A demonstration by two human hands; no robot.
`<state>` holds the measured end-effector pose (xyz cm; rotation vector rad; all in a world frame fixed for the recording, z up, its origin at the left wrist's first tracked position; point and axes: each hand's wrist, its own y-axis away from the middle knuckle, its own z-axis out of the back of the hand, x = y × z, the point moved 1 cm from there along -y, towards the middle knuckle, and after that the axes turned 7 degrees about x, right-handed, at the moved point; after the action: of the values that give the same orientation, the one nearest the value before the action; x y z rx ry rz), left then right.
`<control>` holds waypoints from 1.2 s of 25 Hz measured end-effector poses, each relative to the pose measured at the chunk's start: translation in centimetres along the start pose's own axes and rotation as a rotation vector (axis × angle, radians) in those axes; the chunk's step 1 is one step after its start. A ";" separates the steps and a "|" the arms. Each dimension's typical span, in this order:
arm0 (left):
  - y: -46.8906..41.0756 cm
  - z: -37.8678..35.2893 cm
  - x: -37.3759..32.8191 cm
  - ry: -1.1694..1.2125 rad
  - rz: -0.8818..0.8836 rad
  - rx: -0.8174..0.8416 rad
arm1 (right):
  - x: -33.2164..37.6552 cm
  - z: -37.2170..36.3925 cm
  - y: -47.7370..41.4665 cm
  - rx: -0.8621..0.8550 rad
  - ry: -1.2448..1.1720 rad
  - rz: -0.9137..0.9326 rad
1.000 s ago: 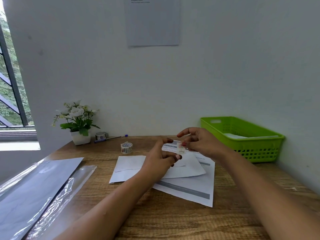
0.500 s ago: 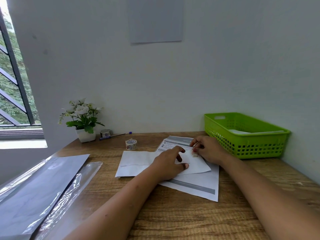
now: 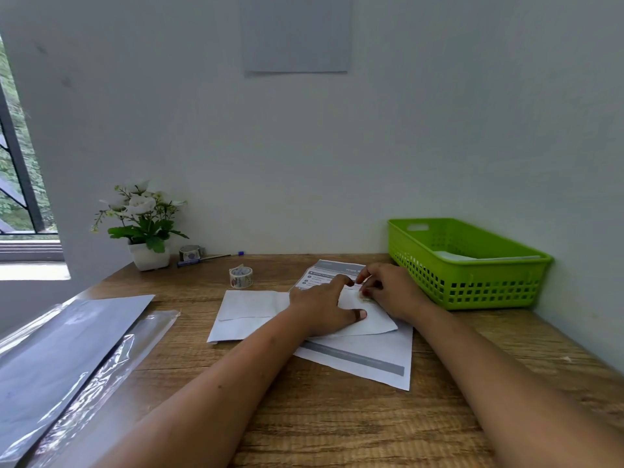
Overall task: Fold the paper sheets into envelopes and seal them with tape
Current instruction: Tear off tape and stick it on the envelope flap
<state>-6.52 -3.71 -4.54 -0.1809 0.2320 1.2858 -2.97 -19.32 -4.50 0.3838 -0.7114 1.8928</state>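
Observation:
A folded white paper envelope (image 3: 378,320) lies on a printed sheet (image 3: 368,361) in the middle of the wooden desk. My left hand (image 3: 320,309) rests flat on this envelope and presses it down, thumb stretched to the right. My right hand (image 3: 391,292) sits at the envelope's far edge with curled fingers pinching a small piece of patterned tape (image 3: 367,299) against the paper. A second folded white envelope (image 3: 248,309) lies just to the left, partly under my left wrist. The patterned tape roll (image 3: 240,277) stands behind it.
A green plastic basket (image 3: 472,285) with paper inside stands at the right by the wall. At the back left are a potted white flower (image 3: 143,228), another tape roll (image 3: 190,253) and a pen (image 3: 209,258). Grey sheets in clear plastic (image 3: 64,359) cover the left.
Both hands came down from mid-air, where they held the tape piece between them, onto the envelope. The left hand now lies flat on the paper and the right hand sets the tape on it.

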 end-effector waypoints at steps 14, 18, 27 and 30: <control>-0.4 -0.5 0.2 -0.159 -0.090 -0.036 | -0.4 -0.8 -0.5 0.007 0.010 0.000; -0.7 -0.3 0.3 -0.140 -0.083 -0.017 | -0.2 -0.6 -0.6 -0.009 0.111 -0.031; -1.5 -0.5 0.3 -0.058 -0.087 -0.089 | -0.4 0.7 -0.1 0.081 0.226 -0.017; -1.4 -0.6 0.3 -0.028 -0.083 -0.096 | -0.5 1.0 0.0 0.135 0.260 0.024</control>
<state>-5.09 -3.95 -5.15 -0.2513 0.1374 1.2168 -2.82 -20.27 -3.97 0.2084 -0.4185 1.9736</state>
